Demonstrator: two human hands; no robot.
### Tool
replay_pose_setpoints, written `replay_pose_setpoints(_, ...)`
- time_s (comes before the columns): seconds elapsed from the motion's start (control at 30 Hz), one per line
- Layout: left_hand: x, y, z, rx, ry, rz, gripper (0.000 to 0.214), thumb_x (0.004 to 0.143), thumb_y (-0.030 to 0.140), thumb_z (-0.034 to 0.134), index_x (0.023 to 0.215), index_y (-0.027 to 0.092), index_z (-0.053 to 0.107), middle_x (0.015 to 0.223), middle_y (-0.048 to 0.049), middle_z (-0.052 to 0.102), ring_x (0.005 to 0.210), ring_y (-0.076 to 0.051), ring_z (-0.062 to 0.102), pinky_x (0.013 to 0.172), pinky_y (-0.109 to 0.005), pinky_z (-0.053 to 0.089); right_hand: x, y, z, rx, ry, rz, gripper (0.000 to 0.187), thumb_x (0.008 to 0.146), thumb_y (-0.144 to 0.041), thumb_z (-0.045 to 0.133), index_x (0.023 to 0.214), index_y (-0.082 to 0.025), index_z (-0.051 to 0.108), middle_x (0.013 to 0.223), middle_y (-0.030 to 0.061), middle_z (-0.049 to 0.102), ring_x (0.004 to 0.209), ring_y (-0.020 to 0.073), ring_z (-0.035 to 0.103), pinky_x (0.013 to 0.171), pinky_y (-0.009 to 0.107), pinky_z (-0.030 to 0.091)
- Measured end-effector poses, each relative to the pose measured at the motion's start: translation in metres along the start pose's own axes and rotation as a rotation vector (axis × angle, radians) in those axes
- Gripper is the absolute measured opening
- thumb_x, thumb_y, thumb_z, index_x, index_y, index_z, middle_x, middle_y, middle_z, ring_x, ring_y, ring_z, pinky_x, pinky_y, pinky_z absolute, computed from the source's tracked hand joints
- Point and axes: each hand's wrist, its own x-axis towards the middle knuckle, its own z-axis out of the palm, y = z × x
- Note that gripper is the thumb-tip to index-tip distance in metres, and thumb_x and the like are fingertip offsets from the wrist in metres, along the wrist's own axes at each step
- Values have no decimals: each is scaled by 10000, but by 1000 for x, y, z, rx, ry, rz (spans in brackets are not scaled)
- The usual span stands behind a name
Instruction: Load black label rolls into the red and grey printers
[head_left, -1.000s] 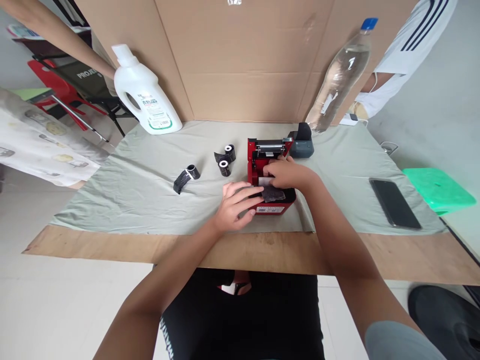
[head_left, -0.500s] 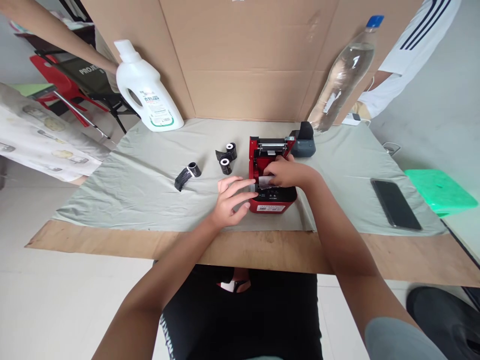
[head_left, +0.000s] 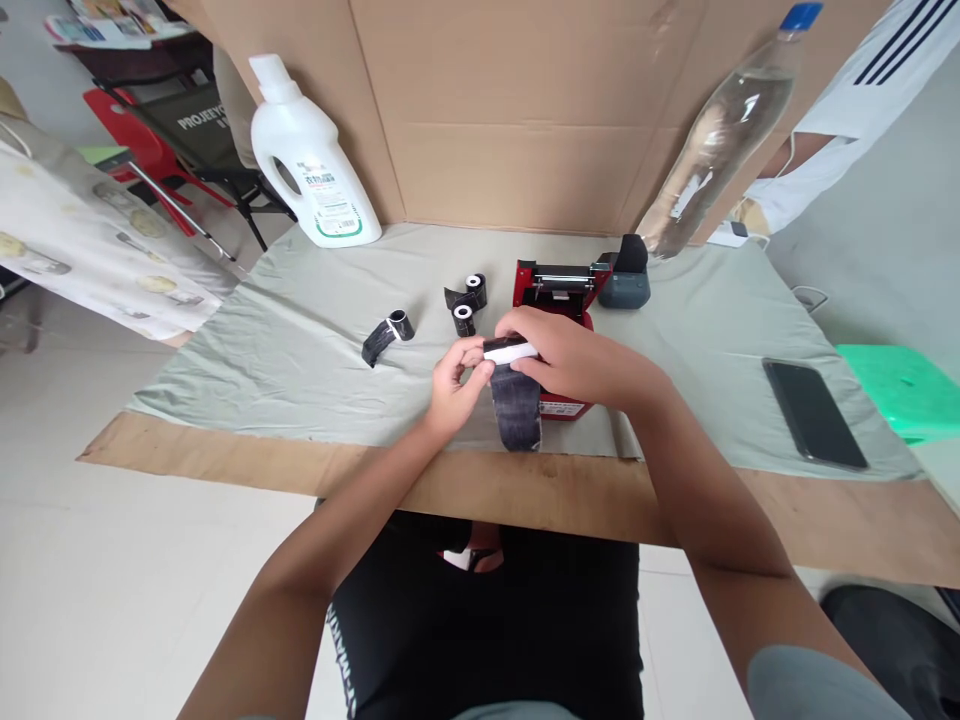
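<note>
Both hands hold a white spool (head_left: 508,350) with a strip of black ribbon (head_left: 517,410) hanging from it, just in front of a small red printer (head_left: 553,288) whose lid is open. My left hand (head_left: 454,385) pinches the spool's left end. My right hand (head_left: 570,355) is wrapped over its right end and covers the printer's front. Two black ribbon rolls (head_left: 469,303) lie left of the printer, and a third roll (head_left: 388,335) with a loose tail lies farther left.
A grey cloth (head_left: 300,350) covers the wooden table (head_left: 825,525). At the back stand a white detergent jug (head_left: 307,160), a leaning clear bottle (head_left: 720,140) and a cardboard wall (head_left: 517,110). A dark phone (head_left: 814,412) lies right. Another person's sleeve (head_left: 870,90) shows at top right.
The hands have lifted the white spool out of the printer and drawn it toward me, with the black ribbon now hanging free below it. The view has tilted slightly.
</note>
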Motion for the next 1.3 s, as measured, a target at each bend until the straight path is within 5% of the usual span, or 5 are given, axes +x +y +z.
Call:
replay_pose_setpoints(0.23, 2, -1, -6, -31, 57, 61, 457, 935, 523, 749, 1291, 249, 669, 805, 20, 652, 737, -128, 628, 790, -292, 546, 16, 19, 11, 244, 74, 108, 244, 946, -356, 594, 1101, -188, 680, 953, 45, 702, 831, 203, 607, 763, 338, 432)
replay_pose_setpoints(0.37, 4, -4, -7, -72, 63, 45, 385, 940, 503, 750, 1218, 241, 704, 874, 0, 696, 733, -123, 652, 733, -269, 554, 22, 20, 22, 293, 139, 8, 260, 867, -286, 678, 1111, -199, 658, 1018, 39, 692, 820, 188, 595, 740, 325, 437)
replay_pose_setpoints(0.9, 10, -12, -9, 19, 75, 211, 405, 932, 448, 783, 1233, 239, 610, 1049, -26, 732, 854, -120, 735, 762, -229, 593, 28, 16, 35, 476, 208, 72, 238, 905, -253, 622, 1137, -213, 659, 1047, 47, 742, 932, 223, 682, 833, 364, 528)
replay_pose_setpoints(1.13, 17, -6, -26, 386, -115, 476, 707, 908, 537, 776, 1508, 288, 495, 1480, -152, 628, 1281, -297, 660, 931, -427, 603, 26, 16, 27, 341, 171, 17, 282, 934, -224, 540, 1099, -207, 768, 1021, 30, 762, 947, 222, 658, 829, 322, 491)
replay_pose_setpoints(1.3, 20, -4, -32, 407, -159, 508, 773, 911, 525, 774, 1578, 331, 436, 1484, -123, 649, 1341, -313, 617, 1077, -510, 551, 23, 15, 25, 276, 83, 59, 311, 927, -236, 548, 1118, -207, 791, 853, 12, 720, 782, 190, 593, 728, 312, 446)
